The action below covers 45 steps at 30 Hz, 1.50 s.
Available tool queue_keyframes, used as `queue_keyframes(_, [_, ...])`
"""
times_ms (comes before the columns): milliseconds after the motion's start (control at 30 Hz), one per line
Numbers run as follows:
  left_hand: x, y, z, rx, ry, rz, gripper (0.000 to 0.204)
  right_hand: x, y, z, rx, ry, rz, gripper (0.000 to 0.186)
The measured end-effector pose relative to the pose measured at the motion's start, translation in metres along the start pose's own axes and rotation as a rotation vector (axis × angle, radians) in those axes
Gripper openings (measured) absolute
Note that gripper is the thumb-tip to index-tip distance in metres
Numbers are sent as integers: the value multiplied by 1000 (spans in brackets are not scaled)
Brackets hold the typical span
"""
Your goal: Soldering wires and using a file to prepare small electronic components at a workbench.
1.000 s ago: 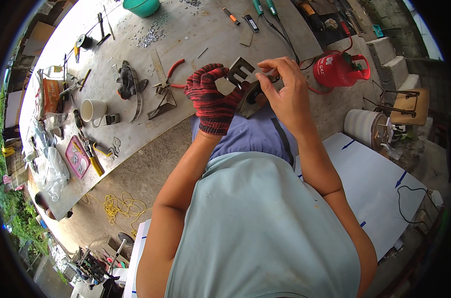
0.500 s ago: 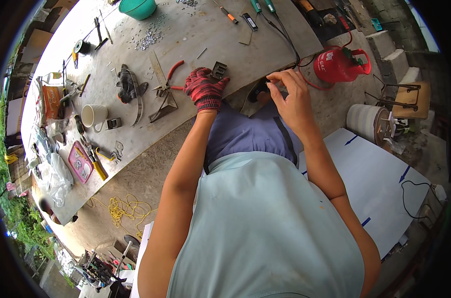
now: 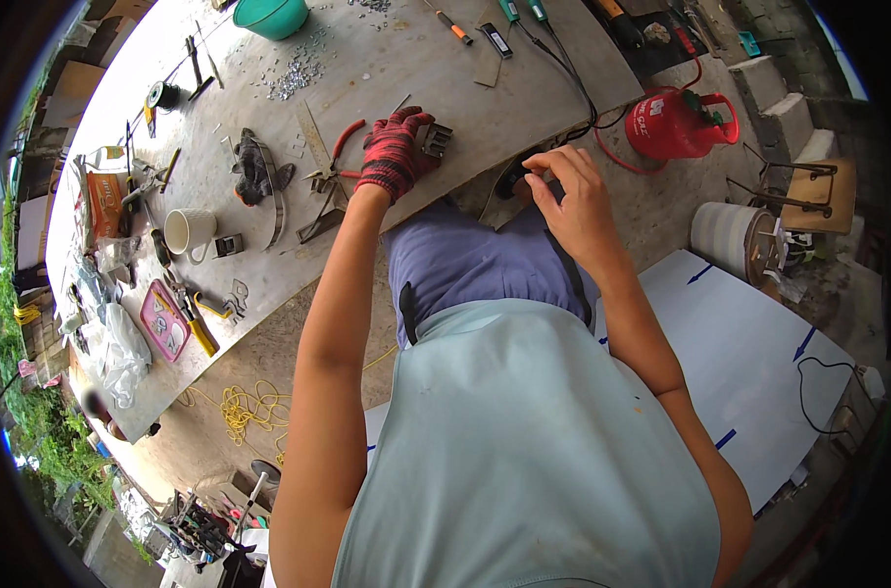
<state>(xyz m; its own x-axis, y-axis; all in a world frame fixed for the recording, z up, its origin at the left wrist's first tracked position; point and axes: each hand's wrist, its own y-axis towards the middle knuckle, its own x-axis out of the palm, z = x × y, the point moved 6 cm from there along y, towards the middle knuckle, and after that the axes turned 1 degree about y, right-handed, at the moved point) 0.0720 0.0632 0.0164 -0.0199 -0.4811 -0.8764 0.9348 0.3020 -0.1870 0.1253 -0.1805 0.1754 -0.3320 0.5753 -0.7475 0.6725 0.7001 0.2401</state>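
Note:
My left hand [image 3: 395,157], in a red and black knit glove, rests at the near edge of the metal-topped table. Its fingers and thumb grip a small slotted metal block [image 3: 436,140]. Pliers with red handles [image 3: 346,140] lie open just left of the glove, by a flat metal strip [image 3: 313,134] and a triangular metal bracket [image 3: 323,218]. My bare right hand [image 3: 573,191] hovers over my lap, past the table edge. Its thumb and fingers are drawn together; anything between the tips is too small to make out.
A green bowl [image 3: 270,17] and scattered small metal bits [image 3: 297,71] lie at the far side. Farther left are a white mug [image 3: 189,233], a dark glove [image 3: 254,171] and a pink tray [image 3: 164,320]. A red gas cylinder [image 3: 673,124] stands right of the table, its hose attached.
My left hand has turned and shifted slightly up and left, the slotted metal block moving a little with it. The right hand stays almost in place.

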Motion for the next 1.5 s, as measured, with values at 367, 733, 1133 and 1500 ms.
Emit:
queue_keyframes(367, [-6,-29,-2,-247,124,153,69,0,-7,13,28,-14,-22,14])
queue_keyframes(733, [-28,39,-40,-391,227,28,34,1,-5,-1,6,5,-5,14])
queue_keyframes(1133, [-53,-24,-7,-150,-1018,65,22,-14,22,-9,-32,87,118,13])
queue_keyframes(1500, [-47,-69,62,-5,-1447,-257,34,14,59,-44,72,488,-106,14])
